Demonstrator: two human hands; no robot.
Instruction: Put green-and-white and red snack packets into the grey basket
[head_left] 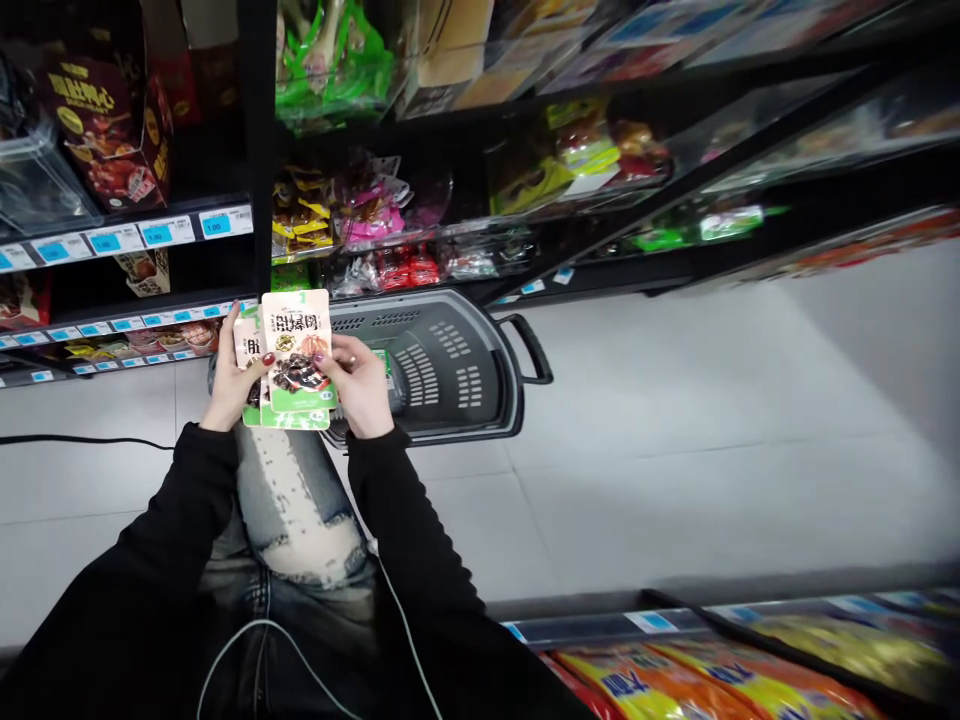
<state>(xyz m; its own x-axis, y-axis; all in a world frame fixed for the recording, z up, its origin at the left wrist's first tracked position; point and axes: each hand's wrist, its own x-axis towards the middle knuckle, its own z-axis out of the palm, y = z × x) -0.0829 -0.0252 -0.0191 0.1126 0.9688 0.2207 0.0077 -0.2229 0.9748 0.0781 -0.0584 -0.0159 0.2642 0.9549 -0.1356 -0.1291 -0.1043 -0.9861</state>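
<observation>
Several flat snack packets [298, 345], cream on top and green below with a picture of dark food, are fanned out between my two hands above my knee. My left hand [234, 375] grips the fan at its left side, thumb on the front. On the right side my right hand [361, 382] pinches the front packet, its thumb also on the front. The fingers behind the packets are hidden. Just beyond and to the right, a dark grey shopping basket [491, 385] stands on the floor, with a green item partly showing inside it by my right hand.
Shelves with price tags [171, 233] and bagged snacks [371, 205] run along the far side. The basket's handle [534, 350] sticks out to the right. Orange and yellow bags [652, 680] fill a shelf at the lower right. A white cord [405, 620] hangs over my lap; a black cable [90, 439] lies left.
</observation>
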